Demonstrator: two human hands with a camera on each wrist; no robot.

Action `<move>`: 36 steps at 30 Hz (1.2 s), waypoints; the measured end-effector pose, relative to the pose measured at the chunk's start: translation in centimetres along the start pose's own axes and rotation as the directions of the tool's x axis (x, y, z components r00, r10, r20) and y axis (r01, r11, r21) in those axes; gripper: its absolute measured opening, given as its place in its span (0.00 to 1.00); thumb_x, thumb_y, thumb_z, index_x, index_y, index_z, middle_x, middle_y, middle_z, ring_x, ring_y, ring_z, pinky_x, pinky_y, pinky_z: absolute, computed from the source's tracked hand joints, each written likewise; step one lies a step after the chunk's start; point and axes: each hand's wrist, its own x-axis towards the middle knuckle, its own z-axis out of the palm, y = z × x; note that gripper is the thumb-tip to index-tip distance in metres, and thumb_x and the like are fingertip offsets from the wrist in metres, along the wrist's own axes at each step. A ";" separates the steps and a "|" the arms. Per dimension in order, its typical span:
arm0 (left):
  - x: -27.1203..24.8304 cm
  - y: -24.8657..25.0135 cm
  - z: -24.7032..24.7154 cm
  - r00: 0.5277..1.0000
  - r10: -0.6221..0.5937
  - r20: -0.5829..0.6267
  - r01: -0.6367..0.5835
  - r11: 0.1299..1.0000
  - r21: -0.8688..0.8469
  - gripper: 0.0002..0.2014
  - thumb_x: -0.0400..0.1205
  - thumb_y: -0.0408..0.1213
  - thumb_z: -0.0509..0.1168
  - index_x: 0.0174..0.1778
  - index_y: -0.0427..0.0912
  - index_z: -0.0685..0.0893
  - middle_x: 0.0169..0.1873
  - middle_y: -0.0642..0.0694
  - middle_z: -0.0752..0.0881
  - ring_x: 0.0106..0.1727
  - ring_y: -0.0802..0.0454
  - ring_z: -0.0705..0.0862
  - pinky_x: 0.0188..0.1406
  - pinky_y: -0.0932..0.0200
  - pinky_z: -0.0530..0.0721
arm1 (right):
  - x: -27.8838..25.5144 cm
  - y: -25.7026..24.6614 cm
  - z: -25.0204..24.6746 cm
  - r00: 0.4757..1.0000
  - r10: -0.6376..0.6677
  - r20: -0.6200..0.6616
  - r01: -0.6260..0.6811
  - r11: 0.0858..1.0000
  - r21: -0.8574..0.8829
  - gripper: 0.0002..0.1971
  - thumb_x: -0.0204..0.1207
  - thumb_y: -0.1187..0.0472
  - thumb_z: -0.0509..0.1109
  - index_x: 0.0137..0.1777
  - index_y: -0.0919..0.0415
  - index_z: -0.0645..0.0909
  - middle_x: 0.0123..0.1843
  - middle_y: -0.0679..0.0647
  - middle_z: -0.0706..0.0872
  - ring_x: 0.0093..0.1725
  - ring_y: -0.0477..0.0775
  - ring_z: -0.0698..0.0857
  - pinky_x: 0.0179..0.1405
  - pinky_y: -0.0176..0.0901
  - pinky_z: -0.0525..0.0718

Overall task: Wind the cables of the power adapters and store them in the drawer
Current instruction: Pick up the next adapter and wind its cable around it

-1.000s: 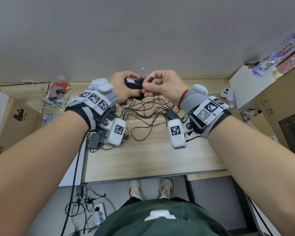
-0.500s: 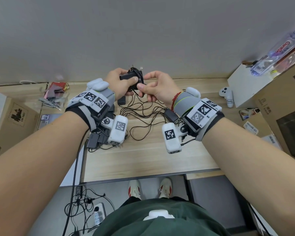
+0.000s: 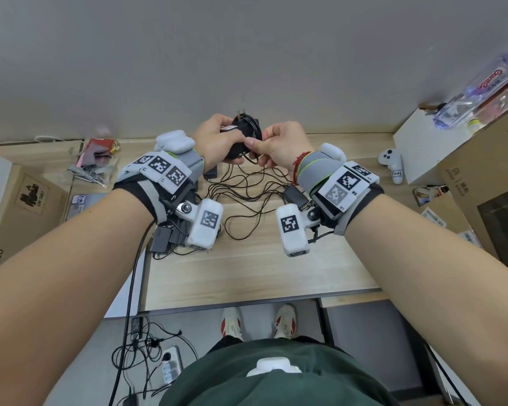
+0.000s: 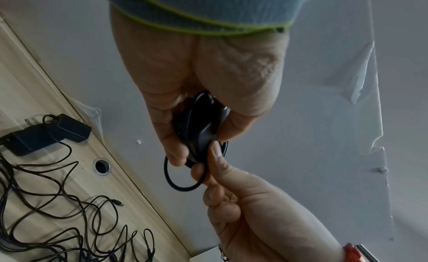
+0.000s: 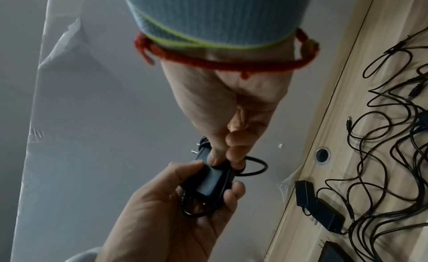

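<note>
The wooden counter (image 3: 247,273) had a mess of loose black cables (image 3: 247,194) on it, a few adapters (image 3: 162,241), plus a white controller (image 3: 390,162).

You're standing at an office-style workstation: a light wooden desk (image 3: 247,271) against a grey partition wall (image 3: 247,54), cardboard boxes (image 3: 18,206) at either side, a power strip (image 3: 170,367) on the floor, a white controller (image 3: 391,164) lying there.
</note>
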 end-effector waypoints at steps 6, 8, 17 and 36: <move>-0.4 -0.2 0.1 0.999 -0.003 0.032 0.001 0.999 0.037 0.20 0.80 0.31 0.66 0.69 0.38 0.74 0.47 0.46 0.80 0.39 0.47 0.87 0.46 0.48 0.91 | 0.0 0.4 -0.2 0.984 -0.063 -0.164 0.048 0.995 -0.092 0.17 0.66 0.52 0.85 0.32 0.55 0.78 0.27 0.49 0.83 0.22 0.47 0.82 0.35 0.46 0.86; -0.4 -0.1 0.1 1.000 0.001 0.030 -0.003 0.999 0.040 0.21 0.80 0.31 0.66 0.69 0.37 0.73 0.46 0.46 0.80 0.35 0.47 0.87 0.47 0.48 0.91 | 0.0 0.3 -0.2 0.972 -0.119 -0.202 0.097 0.988 -0.116 0.16 0.66 0.52 0.84 0.32 0.53 0.78 0.28 0.48 0.84 0.23 0.45 0.83 0.36 0.44 0.85; -0.3 0.2 0.4 1.000 0.024 -0.006 -0.023 0.999 0.045 0.17 0.81 0.29 0.64 0.66 0.36 0.74 0.44 0.46 0.79 0.34 0.50 0.86 0.41 0.52 0.91 | 0.3 0.2 0.2 0.953 -0.211 -0.215 0.155 0.956 -0.250 0.08 0.61 0.53 0.77 0.34 0.49 0.79 0.31 0.48 0.88 0.35 0.54 0.89 0.43 0.54 0.89; -0.3 0.1 -1.7 0.998 -0.051 0.039 0.050 0.998 0.027 0.33 0.71 0.71 0.68 0.42 0.38 0.86 0.33 0.40 0.87 0.17 0.51 0.76 0.11 0.67 0.68 | -0.1 0.6 -1.0 0.923 -0.385 0.013 0.385 0.922 -0.031 0.13 0.68 0.65 0.82 0.43 0.46 0.85 0.58 0.54 0.83 0.52 0.55 0.89 0.56 0.45 0.88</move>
